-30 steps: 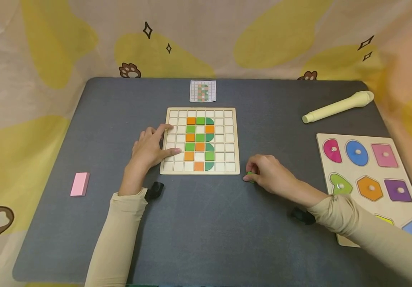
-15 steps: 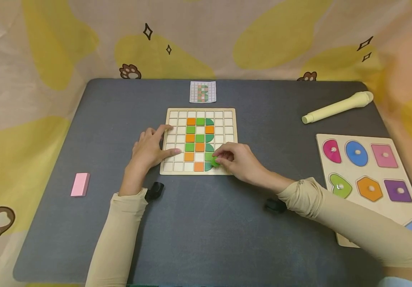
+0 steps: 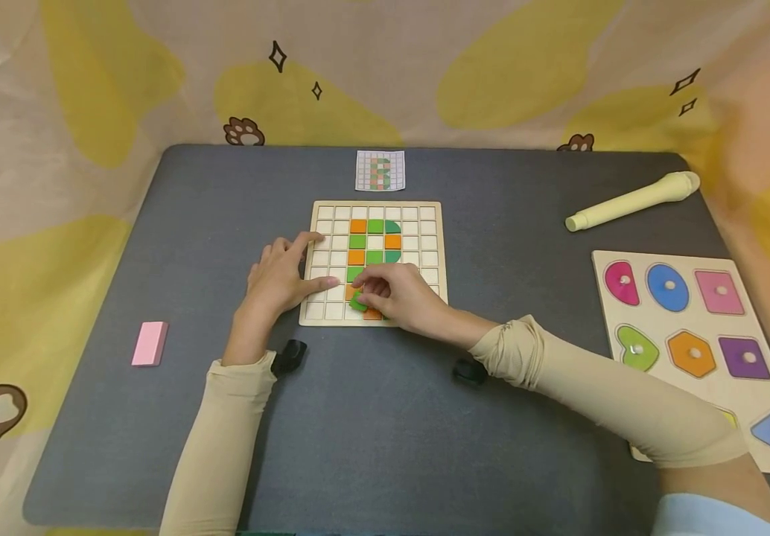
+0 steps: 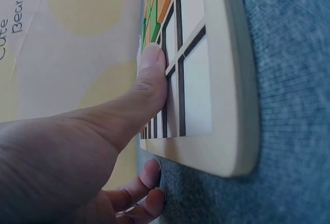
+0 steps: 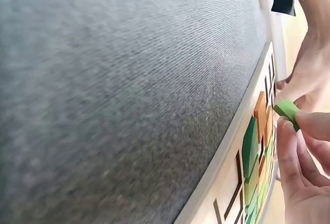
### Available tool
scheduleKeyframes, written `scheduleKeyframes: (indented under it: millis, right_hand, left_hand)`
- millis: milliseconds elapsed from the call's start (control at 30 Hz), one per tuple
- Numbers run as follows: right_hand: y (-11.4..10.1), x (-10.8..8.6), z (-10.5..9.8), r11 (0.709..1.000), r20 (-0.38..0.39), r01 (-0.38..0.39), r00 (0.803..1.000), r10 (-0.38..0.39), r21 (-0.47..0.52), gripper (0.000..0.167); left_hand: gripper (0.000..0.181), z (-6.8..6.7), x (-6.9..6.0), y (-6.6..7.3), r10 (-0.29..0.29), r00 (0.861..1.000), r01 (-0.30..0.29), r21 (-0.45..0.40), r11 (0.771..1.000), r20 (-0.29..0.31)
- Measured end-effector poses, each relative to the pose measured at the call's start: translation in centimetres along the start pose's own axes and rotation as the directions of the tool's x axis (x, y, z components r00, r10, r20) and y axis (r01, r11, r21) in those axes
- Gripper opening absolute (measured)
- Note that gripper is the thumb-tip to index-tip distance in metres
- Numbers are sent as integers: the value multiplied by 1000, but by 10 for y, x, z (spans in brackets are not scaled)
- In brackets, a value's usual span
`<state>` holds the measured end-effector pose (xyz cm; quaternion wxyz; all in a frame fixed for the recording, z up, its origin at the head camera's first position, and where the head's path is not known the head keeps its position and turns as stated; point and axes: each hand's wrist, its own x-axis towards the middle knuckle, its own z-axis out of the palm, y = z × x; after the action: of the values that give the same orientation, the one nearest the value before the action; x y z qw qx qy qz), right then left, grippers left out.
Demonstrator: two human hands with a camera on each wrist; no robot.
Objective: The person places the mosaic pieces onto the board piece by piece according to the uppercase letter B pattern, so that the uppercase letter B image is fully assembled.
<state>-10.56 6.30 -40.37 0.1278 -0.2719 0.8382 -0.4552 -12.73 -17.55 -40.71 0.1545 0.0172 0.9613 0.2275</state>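
Note:
Between thumb and fingers my right hand (image 3: 412,299) pinches a light green square tile (image 3: 358,301), over the lower part of a wooden grid board (image 3: 430,313). In the right wrist view the green tile (image 5: 287,110) is tilted and its near face shows. Orange, light green and dark green rounded tiles sit in the board's middle columns; my right hand hides some of them. At the board's left edge rests my left hand (image 3: 278,277), its thumb (image 4: 149,74) lying on the white squares. A small printed card (image 3: 380,171) with a similar coloured pattern lies behind the board.
A shape puzzle board (image 3: 676,316) with knobbed pieces lies at the right, partly under the right sleeve. Behind it is a pale yellow microphone-shaped stick (image 3: 633,201). A pink block (image 3: 150,344) lies at the left. Patterned cloth (image 3: 371,74) rises behind the table.
My right hand has carried the green tile leftward from the table right of the board to above its lower rows. My left hand has stayed in place.

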Motion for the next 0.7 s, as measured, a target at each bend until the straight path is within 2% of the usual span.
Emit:
scheduleKeyframes:
  millis: [200,700]
  right_hand:
    - [0,6,5,998,25,-19,999,20,-54,4]
    - [5,9,9,976,38,-17,999,25,-217,6]
  left_hand:
    - [84,0,0,1,-3,1000,3,-5,1000,0]
    - [85,0,0,3,-3,1000,3,0,1000,6]
